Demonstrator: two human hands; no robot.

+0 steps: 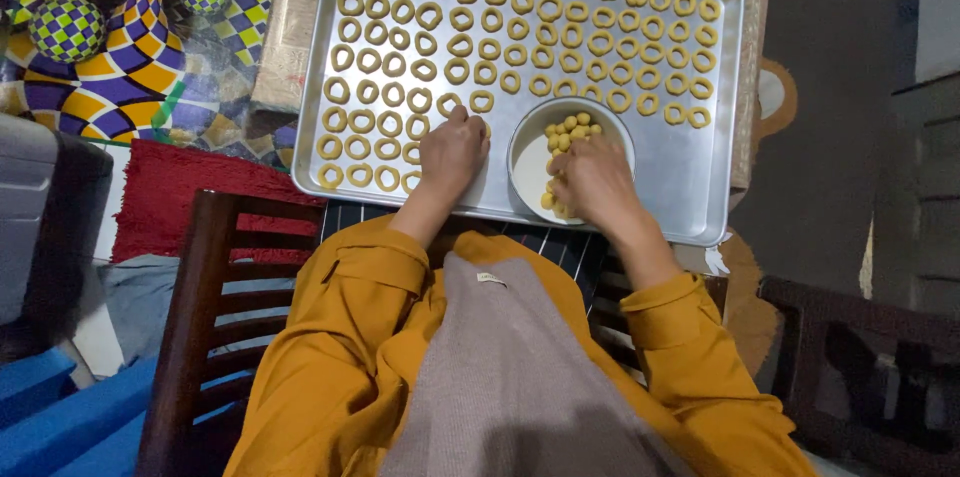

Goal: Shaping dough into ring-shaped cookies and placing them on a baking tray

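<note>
A small pale rectangular label [490, 278] sits on the grey-brown garment's upper edge.

Pale yellow dough rings [520, 27] on a silver tray [690, 177], mustard sleeves [340, 337].

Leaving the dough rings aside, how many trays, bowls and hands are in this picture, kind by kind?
Tray: 1
Bowl: 1
Hands: 2, the left hand and the right hand
Total: 4

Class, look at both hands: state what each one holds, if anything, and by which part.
Left hand rests on the tray by the dough rings; any grip is hidden. Right hand reaches into the bowl of dough balls; hold unclear.
</note>
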